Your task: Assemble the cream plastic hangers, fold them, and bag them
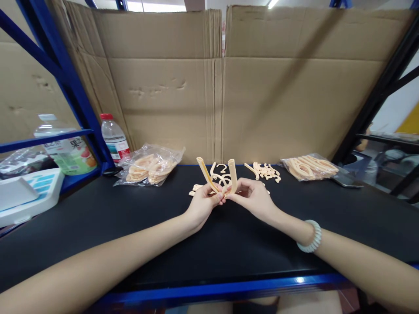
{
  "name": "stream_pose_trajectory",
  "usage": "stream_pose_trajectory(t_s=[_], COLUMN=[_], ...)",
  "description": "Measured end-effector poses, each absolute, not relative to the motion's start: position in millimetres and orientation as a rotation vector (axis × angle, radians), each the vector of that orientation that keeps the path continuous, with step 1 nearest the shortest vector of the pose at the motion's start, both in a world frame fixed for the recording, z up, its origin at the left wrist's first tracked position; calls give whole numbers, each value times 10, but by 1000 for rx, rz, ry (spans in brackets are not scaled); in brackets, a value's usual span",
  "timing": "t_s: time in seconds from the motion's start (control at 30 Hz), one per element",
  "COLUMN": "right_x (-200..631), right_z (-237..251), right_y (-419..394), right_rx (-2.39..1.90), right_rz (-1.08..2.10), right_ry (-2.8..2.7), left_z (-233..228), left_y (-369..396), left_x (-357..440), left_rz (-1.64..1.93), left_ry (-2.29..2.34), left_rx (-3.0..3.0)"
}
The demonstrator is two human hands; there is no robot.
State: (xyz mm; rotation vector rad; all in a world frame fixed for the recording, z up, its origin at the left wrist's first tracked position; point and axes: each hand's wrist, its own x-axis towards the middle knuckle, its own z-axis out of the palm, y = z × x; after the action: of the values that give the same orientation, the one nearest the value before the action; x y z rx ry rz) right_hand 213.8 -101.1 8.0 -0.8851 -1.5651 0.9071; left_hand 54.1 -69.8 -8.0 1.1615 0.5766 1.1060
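My left hand [204,203] pinches the lower end of a beige plastic hanger arm [204,171], which slants up and to the left. My right hand [254,198] is closed on a second beige hanger arm [232,171] that stands nearly upright. Both arms meet low down between my fingertips in a V shape; fingers hide the joint, so I cannot tell whether they are connected. Just behind my hands lie loose beige pieces, among them a hook [221,168]. Farther right is a pile of small hook-shaped pieces [266,171].
Clear plastic bags of beige parts lie at back left [149,168] and back right [309,168], the latter beside a phone-like flat object [348,179]. A red-capped bottle [114,137] stands left. Cardboard [170,100] walls off the back of the black table [209,257].
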Motion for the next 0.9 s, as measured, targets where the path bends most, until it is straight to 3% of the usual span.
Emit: stream_pose_trajectory(t_s=[0.23, 0.6, 0.9], right_x=[2135, 2710, 3191], right_z=[56, 253, 411], right_y=[-971, -670, -577], right_rx=[-947, -979, -1186], right_rz=[884, 1193, 849], right_ry=[-1470, -1405, -2023], left_z=[-75, 225, 437], left_y=[-700, -361, 74], left_x=[545, 293, -235], left_rz=[1096, 1115, 889], left_ry=[592, 704, 744], left_rx=[1186, 1201, 1514])
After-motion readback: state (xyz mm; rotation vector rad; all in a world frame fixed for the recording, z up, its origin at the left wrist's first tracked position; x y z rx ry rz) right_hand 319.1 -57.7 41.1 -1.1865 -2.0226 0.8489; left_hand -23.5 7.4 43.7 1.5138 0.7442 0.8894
